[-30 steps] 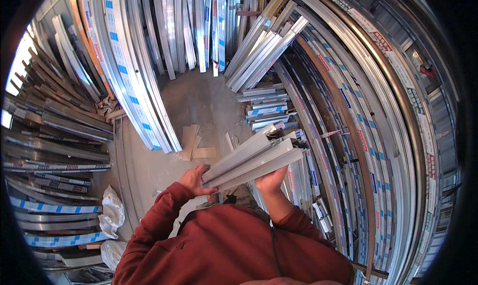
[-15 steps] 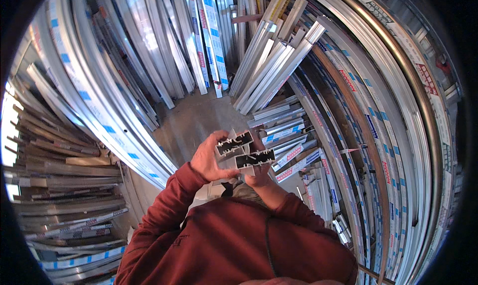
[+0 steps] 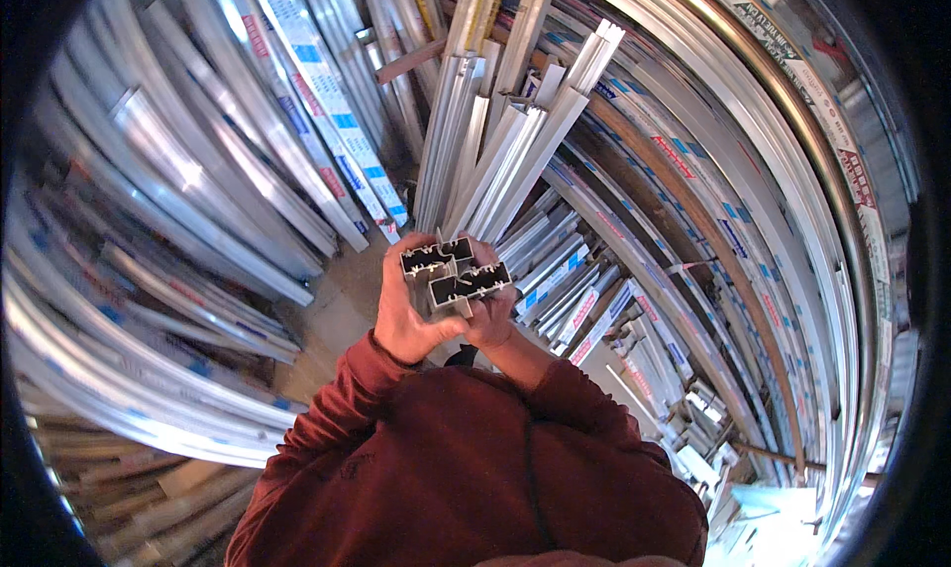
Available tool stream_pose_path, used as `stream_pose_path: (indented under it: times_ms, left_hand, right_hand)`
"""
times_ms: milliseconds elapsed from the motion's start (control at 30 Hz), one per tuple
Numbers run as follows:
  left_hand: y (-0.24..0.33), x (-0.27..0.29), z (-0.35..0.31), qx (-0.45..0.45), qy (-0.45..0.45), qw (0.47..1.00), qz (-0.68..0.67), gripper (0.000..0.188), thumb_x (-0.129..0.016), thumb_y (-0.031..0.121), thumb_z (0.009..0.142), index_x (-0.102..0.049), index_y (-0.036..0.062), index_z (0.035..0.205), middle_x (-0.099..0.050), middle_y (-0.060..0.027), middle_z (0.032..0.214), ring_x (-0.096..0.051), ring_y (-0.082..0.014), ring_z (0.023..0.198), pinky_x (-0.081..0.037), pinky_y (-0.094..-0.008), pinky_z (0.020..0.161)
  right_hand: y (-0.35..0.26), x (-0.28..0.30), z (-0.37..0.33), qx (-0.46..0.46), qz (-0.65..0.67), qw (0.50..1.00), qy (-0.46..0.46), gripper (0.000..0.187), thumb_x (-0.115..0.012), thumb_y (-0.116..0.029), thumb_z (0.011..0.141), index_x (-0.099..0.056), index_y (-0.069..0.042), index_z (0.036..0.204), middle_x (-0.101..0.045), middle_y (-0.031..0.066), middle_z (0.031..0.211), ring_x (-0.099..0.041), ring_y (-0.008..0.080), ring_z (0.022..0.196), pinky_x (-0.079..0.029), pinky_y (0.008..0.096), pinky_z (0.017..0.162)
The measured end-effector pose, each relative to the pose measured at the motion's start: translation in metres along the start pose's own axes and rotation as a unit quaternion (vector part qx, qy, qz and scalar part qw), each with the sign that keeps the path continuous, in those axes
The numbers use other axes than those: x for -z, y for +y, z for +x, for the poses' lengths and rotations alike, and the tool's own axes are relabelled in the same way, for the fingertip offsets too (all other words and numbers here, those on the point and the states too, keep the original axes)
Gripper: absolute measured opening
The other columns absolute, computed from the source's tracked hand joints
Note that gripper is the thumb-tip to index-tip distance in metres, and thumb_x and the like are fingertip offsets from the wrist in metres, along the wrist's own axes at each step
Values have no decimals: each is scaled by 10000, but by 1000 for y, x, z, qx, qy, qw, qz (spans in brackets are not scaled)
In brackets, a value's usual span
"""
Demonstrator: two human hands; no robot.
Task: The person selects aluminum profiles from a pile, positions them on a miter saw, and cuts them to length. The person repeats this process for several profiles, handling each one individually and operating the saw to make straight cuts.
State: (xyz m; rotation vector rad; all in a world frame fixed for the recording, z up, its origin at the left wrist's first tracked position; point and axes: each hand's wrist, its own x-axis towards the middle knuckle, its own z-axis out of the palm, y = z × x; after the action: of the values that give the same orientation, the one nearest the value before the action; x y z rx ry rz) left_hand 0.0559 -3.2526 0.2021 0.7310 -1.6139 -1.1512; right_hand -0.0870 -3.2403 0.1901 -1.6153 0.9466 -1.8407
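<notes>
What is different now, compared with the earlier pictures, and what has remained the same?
The silvery, hollow metal profiles slanted lengthwise across the view; now they are turned so their open ends face the camera. The view has turned right, so the leaning silvery metal bars ahead appear further left. Nothing was visibly let go: the left hand and the right hand still hold the profiles.

Red print (image 3: pixel 675 157) and blue labels (image 3: pixel 732 238) stand on long profiles (image 3: pixel 709 193) at right; dark lettering (image 3: pixel 768 24) marks a pale outer bar (image 3: pixel 814 90) (the smallest characters blur); a white strip (image 3: pixel 337 111) upper left carries red print.
</notes>
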Motion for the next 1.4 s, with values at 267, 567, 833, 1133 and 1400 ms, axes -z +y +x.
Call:
stream_pose_path:
  times_ms: [267, 567, 833, 1133, 1400]
  left_hand:
    - [-58, 94, 103, 58, 15, 997, -48, 1121, -908, 345, 597, -212, 5, 1408, -453, -143, 1245, -526, -234, 1124, -473, -385, 953]
    - [-136, 141, 143, 78, -16, 997, -19, 979, -852, 132, 574, -277, 36, 1360, -462, -135, 1180, -517, -231, 1089, -449, -382, 957]
    - [-190, 145, 162, 101, -14, 994, 40, 1063, -859, 183, 591, -226, 13, 1428, -451, -152, 1231, -489, -252, 1138, -416, -393, 999]
    - [-243, 133, 176, 224, -35, 973, 40, 1114, -931, 269, 566, -250, 15, 1410, -473, -148, 1294, -508, -254, 1193, -436, -398, 1013]
    - [-237, 130, 201, 139, -62, 956, 250, 1002, -886, 205, 573, -295, 10, 1359, -472, -162, 1239, -542, -275, 1119, -482, -401, 950]
  right_hand:
    - [113, -93, 50, -96, -41, 992, 72, 784, -596, -608, 855, -525, 46, 1282, -581, 193, 1165, -585, 318, 1036, -447, 419, 894]
    - [179, -107, 66, -154, -130, 979, -28, 701, -581, -410, 886, -387, 36, 1390, -503, 276, 1283, -523, 426, 1172, -393, 454, 1015]
    - [217, -87, 81, -271, -168, 940, -120, 708, -619, -278, 868, -311, -23, 1452, -443, 266, 1393, -452, 457, 1262, -374, 467, 1060]
    - [246, -55, 101, -388, -193, 874, -219, 800, -677, -214, 827, -252, -46, 1483, -456, 275, 1383, -453, 449, 1267, -375, 486, 1062]
    - [315, 27, 113, -465, -290, 798, -251, 582, -667, -119, 781, -522, -83, 1343, -582, 246, 1256, -592, 399, 1123, -493, 444, 937]
